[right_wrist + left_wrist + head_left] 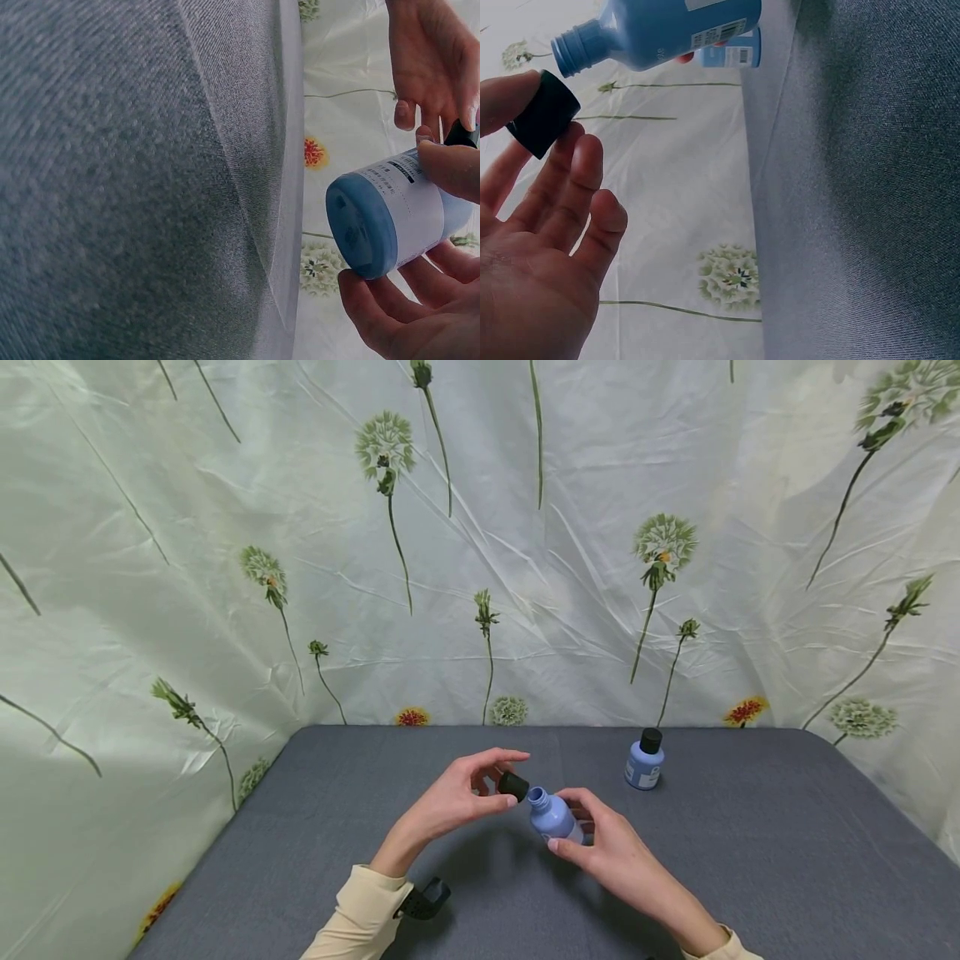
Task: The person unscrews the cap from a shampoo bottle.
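Observation:
My left hand (465,789) pinches a black screw cap (513,786) between thumb and fingers. Just right of it, my right hand (607,843) holds a blue bottle (551,814) round its body, tilted with its bare threaded neck toward the cap. In the left wrist view the cap (544,114) sits right by the bottle's mouth, off the neck (581,49). The right wrist view shows the bottle's base and white label (409,202) between thumb and fingers. Both hands are raised over the dark grey table.
A second blue bottle (643,764), with its black cap on, stands upright at the back right of the grey table (750,843). A pale curtain (555,560) printed with dandelions hangs behind and along the sides. A black band (423,900) is on the left wrist.

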`<state>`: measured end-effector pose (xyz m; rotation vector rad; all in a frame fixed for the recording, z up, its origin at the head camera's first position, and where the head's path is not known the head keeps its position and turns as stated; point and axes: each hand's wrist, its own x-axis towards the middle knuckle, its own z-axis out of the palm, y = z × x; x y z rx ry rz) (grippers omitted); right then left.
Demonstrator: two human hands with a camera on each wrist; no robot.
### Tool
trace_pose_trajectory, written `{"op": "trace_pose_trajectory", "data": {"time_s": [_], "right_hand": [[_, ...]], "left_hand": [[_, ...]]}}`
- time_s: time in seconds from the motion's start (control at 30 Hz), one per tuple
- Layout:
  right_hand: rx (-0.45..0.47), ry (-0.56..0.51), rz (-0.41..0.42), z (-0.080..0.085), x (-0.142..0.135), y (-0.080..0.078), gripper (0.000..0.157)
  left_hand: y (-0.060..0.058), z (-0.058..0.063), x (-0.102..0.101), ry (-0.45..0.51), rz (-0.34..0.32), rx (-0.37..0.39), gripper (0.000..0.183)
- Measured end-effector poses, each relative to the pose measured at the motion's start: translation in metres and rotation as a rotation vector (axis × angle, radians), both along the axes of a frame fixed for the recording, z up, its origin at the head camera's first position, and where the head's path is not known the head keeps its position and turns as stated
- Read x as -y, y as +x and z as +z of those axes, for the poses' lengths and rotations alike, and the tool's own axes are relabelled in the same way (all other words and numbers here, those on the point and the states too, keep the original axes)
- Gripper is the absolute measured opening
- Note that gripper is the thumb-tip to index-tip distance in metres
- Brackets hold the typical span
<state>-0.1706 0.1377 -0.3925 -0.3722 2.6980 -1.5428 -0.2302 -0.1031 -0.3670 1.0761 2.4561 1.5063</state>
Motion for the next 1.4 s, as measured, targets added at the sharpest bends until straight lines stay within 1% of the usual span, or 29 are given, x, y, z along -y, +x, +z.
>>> {"op": "trace_pose_trajectory", "data": {"time_s": [0.13, 0.23, 0.33, 0.47, 0.6, 0.63, 0.67, 0.83, 0.87, 0.9, 1.07, 1.17, 1.27, 1.4], "right_hand": [[0.004, -0.02, -0.024, -0.001, 0.0, -0.002, 0.053], [0.007, -0.03, -0.038, -0.001, 0.0, -0.002, 0.055], [0.015, -0.036, -0.045, -0.001, 0.0, -0.003, 0.06], [0.016, -0.026, -0.052, -0.001, 0.0, -0.002, 0.064], [0.008, -0.032, -0.058, -0.001, 0.0, -0.001, 0.058], [0.006, -0.04, -0.058, -0.001, 0.0, -0.001, 0.057], [0.008, -0.048, -0.059, -0.001, 0.0, -0.001, 0.056], [0.036, -0.101, -0.061, -0.002, -0.001, -0.001, 0.057], [0.044, -0.112, -0.063, -0.002, -0.001, -0.001, 0.058], [0.049, -0.124, -0.066, -0.002, -0.001, -0.001, 0.059], [0.062, -0.153, -0.08, -0.003, 0.0, -0.002, 0.061], [0.05, -0.158, -0.083, -0.003, 0.0, -0.002, 0.06], [0.034, -0.168, -0.085, -0.004, 0.0, -0.002, 0.06], [0.035, -0.193, -0.085, -0.006, 0.0, -0.002, 0.061]], "left_hand": [[0.0, -0.001, 0.001, -0.013, -0.014, -0.014, 0.047], [-0.001, -0.002, 0.001, -0.018, -0.02, -0.039, 0.04], [-0.001, -0.002, 0.001, -0.026, -0.007, -0.055, 0.032], [-0.002, -0.003, 0.0, -0.047, 0.025, -0.036, 0.026], [-0.003, -0.004, -0.001, -0.047, 0.04, -0.015, 0.026], [0.0, 0.0, -0.002, -0.039, 0.039, -0.009, 0.026], [0.0, 0.0, -0.003, -0.033, 0.04, 0.002, 0.026], [0.0, 0.0, -0.003, -0.007, 0.039, 0.05, 0.04], [-0.003, -0.004, -0.002, -0.008, 0.039, 0.057, 0.045], [-0.004, -0.005, -0.002, -0.005, 0.035, 0.06, 0.048], [-0.005, -0.007, 0.0, -0.013, 0.031, 0.079, 0.054], [-0.007, -0.009, 0.001, -0.028, 0.038, 0.069, 0.052], [-0.008, -0.011, 0.002, -0.04, 0.036, 0.06, 0.046], [-0.011, -0.015, 0.005, -0.035, 0.013, 0.077, 0.038]]}}
